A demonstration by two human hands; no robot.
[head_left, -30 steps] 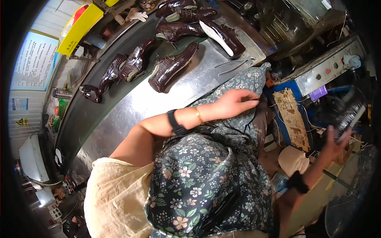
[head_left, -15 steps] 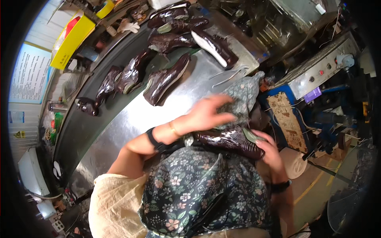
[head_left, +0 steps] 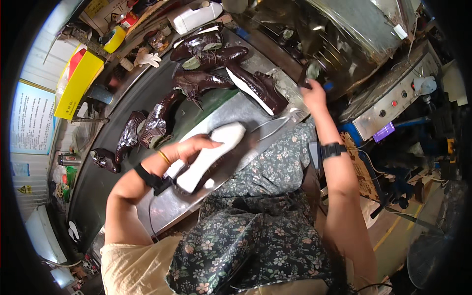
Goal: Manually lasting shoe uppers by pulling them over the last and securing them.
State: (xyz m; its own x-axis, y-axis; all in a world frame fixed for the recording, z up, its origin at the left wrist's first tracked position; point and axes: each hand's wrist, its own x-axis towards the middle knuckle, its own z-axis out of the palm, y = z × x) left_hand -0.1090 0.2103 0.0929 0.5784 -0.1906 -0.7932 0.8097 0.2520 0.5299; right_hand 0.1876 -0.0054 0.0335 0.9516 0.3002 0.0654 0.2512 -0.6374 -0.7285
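My left hand (head_left: 189, 148) grips a shoe (head_left: 219, 146) over the near edge of the metal table, its white sole turned up and the thumb on it. My right hand (head_left: 315, 96) is stretched out at the back right, fingers closed. What it grips is blurred and partly hidden; it looks like a dark shoe with a grey-green lining (head_left: 313, 70), in front of a dark box-like space. Beyond the left hand lie several glossy dark maroon shoes. The closest one on the metal, a shoe with a white sole (head_left: 255, 88), rests on its side.
A curved dark belt (head_left: 93, 191) borders the metal tabletop (head_left: 216, 110) and carries shoes. A bent metal rod (head_left: 275, 125) lies by the table's right corner. Control panel (head_left: 393, 101) at right; white bottle (head_left: 196, 17) and yellow box (head_left: 78, 83) behind. A floral apron (head_left: 241, 231) covers my lap.
The shoe at my lap is gone from there, and so is the nearest shoe on the metal. My left hand moved left and now holds a shoe; my right hand reached up and away.
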